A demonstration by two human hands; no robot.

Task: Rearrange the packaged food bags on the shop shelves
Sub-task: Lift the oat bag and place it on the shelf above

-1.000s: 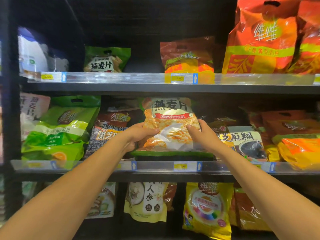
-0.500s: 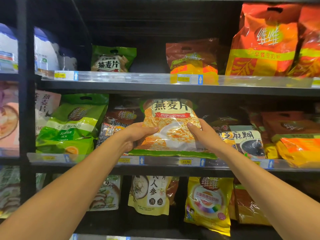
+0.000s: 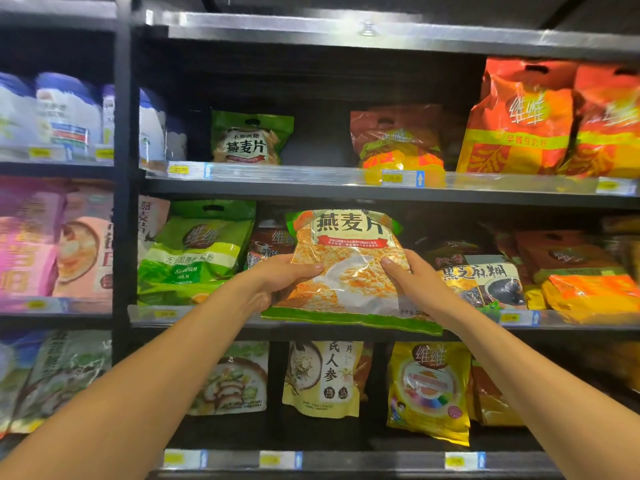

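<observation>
An oat-flake bag (image 3: 349, 258) with a green border and clear front stands tilted at the middle shelf's (image 3: 311, 325) front edge. My left hand (image 3: 280, 280) grips its left side and my right hand (image 3: 412, 282) grips its right side, thumbs on the front. Its bottom edge overhangs the shelf's price rail. Behind it to the left are a dark sesame bag (image 3: 268, 245) and a green milk-powder bag (image 3: 197, 251). A black sesame paste bag (image 3: 485, 282) stands to its right.
The upper shelf (image 3: 311, 188) holds a small green oat bag (image 3: 249, 138), a brown-orange bag (image 3: 398, 140) and large orange bags (image 3: 519, 119), with a gap between the first two. The lower shelf carries a ginseng oat bag (image 3: 323, 377) and a yellow bag (image 3: 429, 389). A black upright (image 3: 121, 168) divides the bays.
The oat-flake bag has risen slightly in both hands and its bottom now overhangs the rail. The view has tilted up and shifted left, showing more of the left bay and top shelf.
</observation>
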